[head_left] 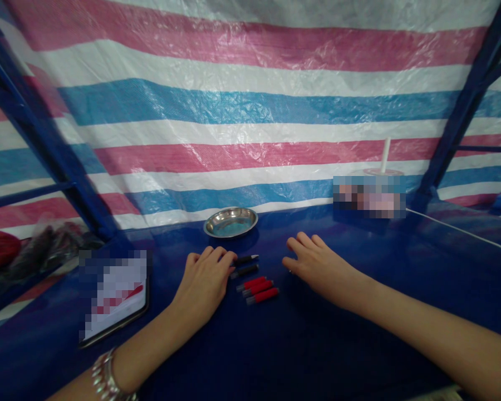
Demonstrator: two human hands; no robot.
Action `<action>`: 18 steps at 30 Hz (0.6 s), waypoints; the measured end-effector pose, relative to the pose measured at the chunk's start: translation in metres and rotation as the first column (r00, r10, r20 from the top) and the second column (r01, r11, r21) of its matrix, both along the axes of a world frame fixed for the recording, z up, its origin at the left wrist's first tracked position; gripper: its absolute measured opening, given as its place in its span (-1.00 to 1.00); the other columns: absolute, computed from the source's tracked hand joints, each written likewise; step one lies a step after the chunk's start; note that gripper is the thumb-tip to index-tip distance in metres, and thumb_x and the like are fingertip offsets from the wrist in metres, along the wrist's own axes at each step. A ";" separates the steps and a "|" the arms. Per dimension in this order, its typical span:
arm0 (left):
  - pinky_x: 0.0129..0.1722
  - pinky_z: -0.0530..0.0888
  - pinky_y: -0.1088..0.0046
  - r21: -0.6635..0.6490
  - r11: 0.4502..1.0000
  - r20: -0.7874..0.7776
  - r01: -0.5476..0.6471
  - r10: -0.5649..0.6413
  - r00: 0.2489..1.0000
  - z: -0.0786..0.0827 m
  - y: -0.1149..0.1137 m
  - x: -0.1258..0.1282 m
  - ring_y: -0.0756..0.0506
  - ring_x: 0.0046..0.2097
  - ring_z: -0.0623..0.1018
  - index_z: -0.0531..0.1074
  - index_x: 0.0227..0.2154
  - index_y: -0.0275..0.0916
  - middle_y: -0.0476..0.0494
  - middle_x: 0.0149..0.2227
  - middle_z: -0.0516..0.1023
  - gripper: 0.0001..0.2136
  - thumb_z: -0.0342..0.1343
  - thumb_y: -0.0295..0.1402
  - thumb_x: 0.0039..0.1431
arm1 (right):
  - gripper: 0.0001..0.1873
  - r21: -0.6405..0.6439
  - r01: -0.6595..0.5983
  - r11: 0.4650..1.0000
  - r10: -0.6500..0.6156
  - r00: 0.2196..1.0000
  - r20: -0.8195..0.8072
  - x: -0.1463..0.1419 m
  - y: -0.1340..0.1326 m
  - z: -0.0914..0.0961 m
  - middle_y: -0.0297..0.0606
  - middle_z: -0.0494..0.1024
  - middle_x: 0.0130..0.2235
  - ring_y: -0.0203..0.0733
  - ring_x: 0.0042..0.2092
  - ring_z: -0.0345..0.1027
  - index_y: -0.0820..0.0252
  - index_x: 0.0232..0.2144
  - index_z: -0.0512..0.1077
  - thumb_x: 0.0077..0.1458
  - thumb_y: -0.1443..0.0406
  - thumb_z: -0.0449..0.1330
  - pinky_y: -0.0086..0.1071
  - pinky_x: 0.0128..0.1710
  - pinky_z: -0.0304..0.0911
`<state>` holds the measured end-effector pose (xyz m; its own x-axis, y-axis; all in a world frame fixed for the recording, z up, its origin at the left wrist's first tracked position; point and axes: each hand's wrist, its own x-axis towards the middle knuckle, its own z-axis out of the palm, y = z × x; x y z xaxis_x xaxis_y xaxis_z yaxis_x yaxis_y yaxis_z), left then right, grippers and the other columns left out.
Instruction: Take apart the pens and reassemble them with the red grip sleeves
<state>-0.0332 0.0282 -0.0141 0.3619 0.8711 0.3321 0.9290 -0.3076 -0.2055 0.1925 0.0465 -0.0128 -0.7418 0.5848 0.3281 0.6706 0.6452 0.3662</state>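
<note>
My left hand (209, 273) rests low over the table with its fingers bent and close together. Its index finger and thumb are at the left end of a black pen part (247, 259) with a silver tip, and that end is hidden by the fingers. Just below lies a second black pen part (249, 270), close to the thumb. Several red pen parts (264, 295) with greyish clear ends lie side by side nearer to me. To their right, my right hand (311, 259) hovers palm down, fingers loosely curved and apart; I see nothing held in it.
A shiny oval metal dish (231, 235) stands behind the pen parts on the blue table (217, 356). At left is a tablet-like device (121, 301) with a blurred screen. A blurred object (369, 197) with a white cable (455, 225) stands back right. Blue metal posts (463, 111) flank a striped sheet (250, 106).
</note>
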 end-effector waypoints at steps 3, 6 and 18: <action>-0.35 0.12 0.37 -0.001 1.000 -0.010 -0.004 0.004 1.000 -0.001 -0.001 0.000 -0.11 -0.22 0.32 0.31 -0.25 -0.18 -0.07 -0.26 0.39 -0.83 -0.11 -0.49 0.14 | -0.81 0.000 -0.006 1.000 0.006 1.000 0.008 0.000 0.000 0.000 -0.12 0.32 -0.22 -0.01 -0.12 0.12 0.18 -0.33 0.36 0.00 0.46 0.04 -0.24 -0.27 0.08; -0.34 0.11 0.36 0.003 1.000 -0.021 -0.003 0.003 1.000 -0.001 -0.001 -0.001 -0.11 -0.22 0.32 0.32 -0.27 -0.18 -0.07 -0.27 0.40 -0.82 -0.13 -0.51 0.14 | -0.81 -0.018 -0.031 0.999 0.031 0.999 0.004 0.000 0.001 -0.002 -0.14 0.32 -0.23 -0.02 -0.12 0.12 0.17 -0.32 0.35 -0.01 0.47 0.04 -0.25 -0.27 0.08; -0.34 0.11 0.35 -0.005 1.000 -0.010 -0.007 0.006 1.000 -0.001 0.001 0.000 -0.10 -0.23 0.33 0.32 -0.26 -0.18 -0.06 -0.27 0.38 -0.81 -0.13 -0.52 0.14 | -0.86 -0.114 -0.110 0.987 0.101 0.992 -0.080 0.001 0.006 -0.005 -0.17 0.34 -0.29 -0.14 -0.18 0.12 0.21 -0.34 0.34 0.05 0.43 0.01 -0.30 -0.28 0.02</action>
